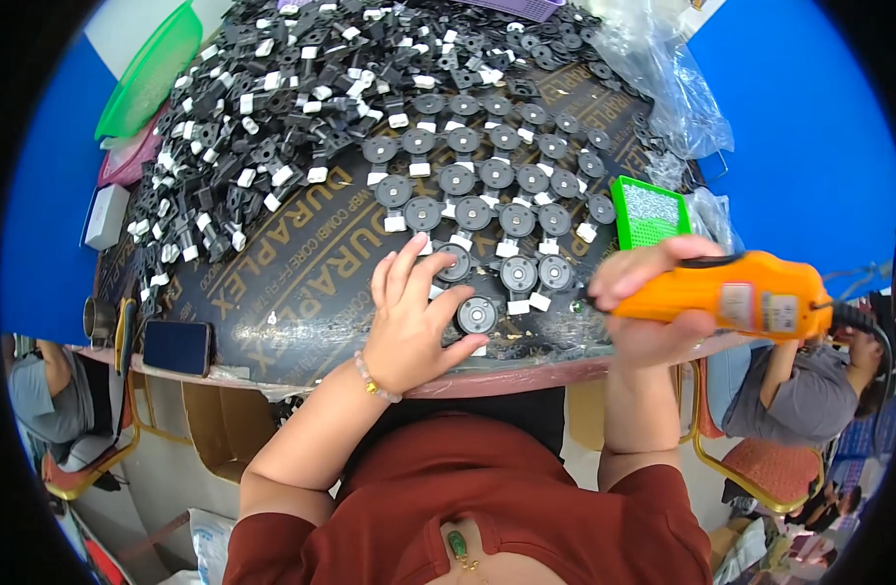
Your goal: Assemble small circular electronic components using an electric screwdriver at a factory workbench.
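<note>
The nearest black disc piece (477, 315) lies on the worktop (301, 302) close to its front edge, its round face up, between the thumb and index finger of the left hand (409, 317). That hand's grip is spread wide, with one fingertip over the next disc piece (464, 265) just beyond; whether it presses down or only rests there, I cannot tell. The right hand (648, 338) has its grip closed around an orange power driver (750, 292), whose nose points left toward the discs but stands apart from them.

Around these, rows of similar disc pieces (517, 219) with white tabs sit close together, some nearly touching. A nudge from the spread fingers could knock neighbours out of line, and a loosely steadied disc might turn if the driver's nose met it off-centre. The nearest piece, so close to the edge, could be pushed off by a forearm.

To the right, a green tray (625, 216) holds small silvery parts; a bump from the driver or its cord (862, 322) might spill them. Farther left, a big heap of black and white parts (272, 107) could slide toward the rows.
</note>
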Demonstrator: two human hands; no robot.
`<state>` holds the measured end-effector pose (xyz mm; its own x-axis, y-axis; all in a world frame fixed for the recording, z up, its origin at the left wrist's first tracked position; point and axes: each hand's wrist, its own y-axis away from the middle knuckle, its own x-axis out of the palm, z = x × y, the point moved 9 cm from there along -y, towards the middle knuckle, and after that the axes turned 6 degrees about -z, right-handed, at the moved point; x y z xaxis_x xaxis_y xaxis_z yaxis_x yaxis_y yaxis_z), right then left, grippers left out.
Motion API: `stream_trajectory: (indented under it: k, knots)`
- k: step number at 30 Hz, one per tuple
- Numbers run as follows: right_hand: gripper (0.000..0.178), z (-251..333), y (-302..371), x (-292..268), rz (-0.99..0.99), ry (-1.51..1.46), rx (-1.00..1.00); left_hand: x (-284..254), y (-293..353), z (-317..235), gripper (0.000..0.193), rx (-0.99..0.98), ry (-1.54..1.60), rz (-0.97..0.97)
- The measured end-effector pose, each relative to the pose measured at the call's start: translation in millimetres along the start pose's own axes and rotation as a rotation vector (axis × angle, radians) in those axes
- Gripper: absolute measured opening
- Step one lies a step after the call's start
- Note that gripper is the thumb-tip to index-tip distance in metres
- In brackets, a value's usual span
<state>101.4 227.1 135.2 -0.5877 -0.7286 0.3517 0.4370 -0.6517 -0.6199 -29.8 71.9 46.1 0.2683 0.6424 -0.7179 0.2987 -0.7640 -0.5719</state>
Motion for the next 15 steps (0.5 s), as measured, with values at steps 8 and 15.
stream_trajectory:
  k: [8, 15]
  knots:
    - [0.064, -64, 23, 68, 0.126, -0.242, 0.307, -3, 1, 3, 0.045, -0.022, 0.016, -0.001]
    - [0.065, -78, 28, 61, 0.104, -0.206, 0.296, -2, 1, 3, 0.044, -0.023, 0.033, -0.015]
